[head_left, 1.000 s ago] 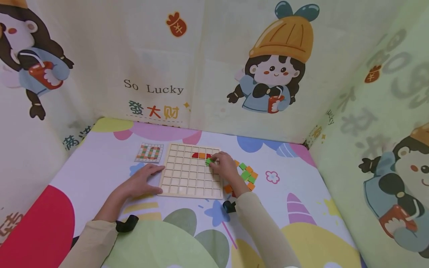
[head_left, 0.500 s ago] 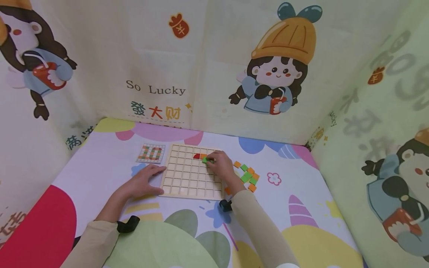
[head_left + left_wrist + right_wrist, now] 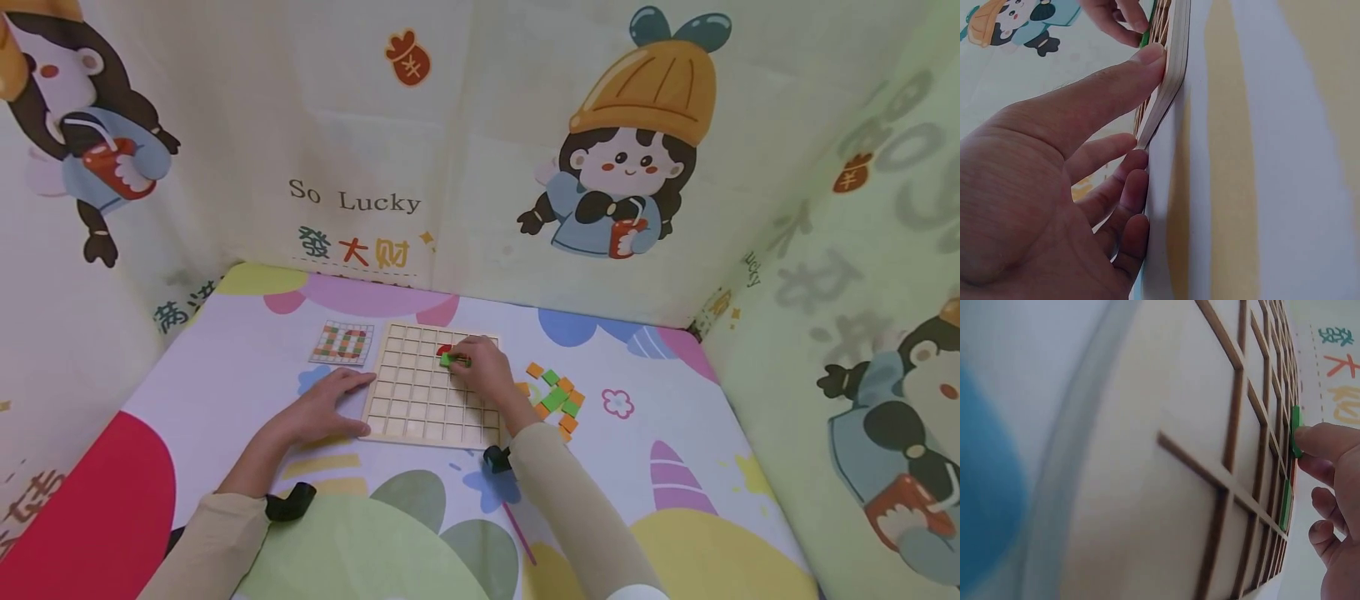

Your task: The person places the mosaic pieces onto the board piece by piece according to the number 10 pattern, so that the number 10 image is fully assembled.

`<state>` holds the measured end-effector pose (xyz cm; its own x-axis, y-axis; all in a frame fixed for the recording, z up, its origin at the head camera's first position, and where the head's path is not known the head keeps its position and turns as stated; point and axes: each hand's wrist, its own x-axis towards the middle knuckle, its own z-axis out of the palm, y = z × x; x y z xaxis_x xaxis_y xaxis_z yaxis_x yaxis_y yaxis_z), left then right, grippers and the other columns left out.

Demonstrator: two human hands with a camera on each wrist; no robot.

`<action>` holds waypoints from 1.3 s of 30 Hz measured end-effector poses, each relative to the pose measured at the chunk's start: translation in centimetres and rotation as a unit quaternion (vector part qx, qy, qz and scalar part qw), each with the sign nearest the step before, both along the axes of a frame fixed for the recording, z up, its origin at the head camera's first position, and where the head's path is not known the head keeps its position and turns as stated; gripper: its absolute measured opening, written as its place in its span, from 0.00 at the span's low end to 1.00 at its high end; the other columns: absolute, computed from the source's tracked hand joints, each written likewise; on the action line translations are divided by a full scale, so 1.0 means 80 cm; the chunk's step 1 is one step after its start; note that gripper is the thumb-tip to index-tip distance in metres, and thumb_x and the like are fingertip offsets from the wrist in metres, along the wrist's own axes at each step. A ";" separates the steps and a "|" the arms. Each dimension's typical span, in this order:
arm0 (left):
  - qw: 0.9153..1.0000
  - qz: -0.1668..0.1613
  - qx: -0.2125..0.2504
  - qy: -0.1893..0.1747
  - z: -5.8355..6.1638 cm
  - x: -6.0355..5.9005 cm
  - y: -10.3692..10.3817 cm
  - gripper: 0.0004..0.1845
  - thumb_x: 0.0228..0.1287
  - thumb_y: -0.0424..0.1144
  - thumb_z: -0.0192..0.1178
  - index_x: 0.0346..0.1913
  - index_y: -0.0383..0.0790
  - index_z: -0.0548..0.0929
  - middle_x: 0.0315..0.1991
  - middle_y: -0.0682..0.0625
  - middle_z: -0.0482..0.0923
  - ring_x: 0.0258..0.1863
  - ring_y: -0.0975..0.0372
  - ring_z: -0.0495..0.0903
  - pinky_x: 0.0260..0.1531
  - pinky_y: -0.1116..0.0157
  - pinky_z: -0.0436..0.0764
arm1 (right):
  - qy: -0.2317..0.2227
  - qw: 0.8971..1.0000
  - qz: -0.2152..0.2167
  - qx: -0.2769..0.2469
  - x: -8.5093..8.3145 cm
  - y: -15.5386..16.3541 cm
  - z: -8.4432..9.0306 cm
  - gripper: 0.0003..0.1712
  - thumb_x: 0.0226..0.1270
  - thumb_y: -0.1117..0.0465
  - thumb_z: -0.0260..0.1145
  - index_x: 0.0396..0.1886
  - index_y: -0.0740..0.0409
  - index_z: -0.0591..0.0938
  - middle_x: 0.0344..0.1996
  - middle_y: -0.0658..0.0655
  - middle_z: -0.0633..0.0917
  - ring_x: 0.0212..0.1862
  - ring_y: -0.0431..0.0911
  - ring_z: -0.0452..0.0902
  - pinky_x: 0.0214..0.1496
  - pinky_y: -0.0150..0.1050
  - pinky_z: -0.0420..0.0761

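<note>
A little play corner with cartoon cloth all around.

Pale cloth [image 3: 487, 225] hangs on three sides, with a cartoon girl [image 3: 637, 108] in an orange hat and the words "So Lucky" [image 3: 355, 197] on it. The tabletop [image 3: 592, 458] has big bright shapes. A wooden board [image 3: 412, 408] and colored tiles [image 3: 557, 398] lie on top. I can't tell whether it's a home.

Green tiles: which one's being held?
The held green tile, just below the red piece in the head view; the right hand pinches it. A second green tile lies in the board, the loose green tiles off it.
</note>
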<state>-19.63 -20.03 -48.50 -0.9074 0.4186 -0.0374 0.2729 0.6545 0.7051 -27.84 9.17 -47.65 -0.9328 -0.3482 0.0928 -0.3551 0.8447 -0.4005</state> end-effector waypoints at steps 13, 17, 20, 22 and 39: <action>1.000 0.004 -0.004 -0.020 0.003 -0.001 0.003 0.45 0.51 0.47 0.73 0.72 0.42 0.65 0.66 0.39 0.62 0.66 0.41 0.62 0.61 0.40 0.65 | -0.003 1.000 0.019 0.012 0.004 -0.009 0.000 0.09 0.64 0.57 0.68 0.42 0.50 0.88 0.50 0.51 0.84 0.56 0.48 0.76 0.56 0.45 0.79; 1.000 0.006 -0.007 -0.024 0.003 -0.001 0.004 0.45 0.51 0.47 0.73 0.72 0.43 0.65 0.66 0.39 0.62 0.66 0.41 0.62 0.62 0.40 0.65 | -0.008 1.000 0.023 0.010 0.006 -0.007 0.003 0.09 0.64 0.57 0.68 0.43 0.50 0.88 0.49 0.50 0.84 0.56 0.48 0.76 0.57 0.45 0.79; 1.000 0.004 -0.008 -0.019 0.003 -0.002 0.005 0.45 0.50 0.47 0.73 0.72 0.43 0.65 0.66 0.38 0.62 0.66 0.41 0.62 0.62 0.40 0.65 | -0.012 1.000 0.019 -0.004 0.007 -0.003 0.005 0.09 0.64 0.58 0.68 0.43 0.49 0.88 0.48 0.50 0.84 0.55 0.47 0.76 0.57 0.46 0.79; 1.000 0.004 -0.008 -0.017 0.001 -0.002 0.004 0.45 0.51 0.48 0.73 0.72 0.43 0.65 0.66 0.39 0.62 0.66 0.41 0.62 0.62 0.40 0.65 | -0.011 1.000 0.014 -0.013 0.008 0.000 0.006 0.09 0.64 0.57 0.68 0.43 0.48 0.88 0.46 0.50 0.84 0.54 0.47 0.76 0.56 0.46 0.79; 1.000 -0.007 -0.006 -0.001 -0.005 -0.007 0.004 0.45 0.50 0.48 0.73 0.71 0.41 0.66 0.66 0.37 0.63 0.65 0.41 0.63 0.60 0.40 0.67 | -0.050 0.996 -0.066 -0.036 0.028 0.055 0.013 0.14 0.64 0.56 0.68 0.48 0.51 0.86 0.51 0.53 0.83 0.56 0.50 0.74 0.58 0.48 0.78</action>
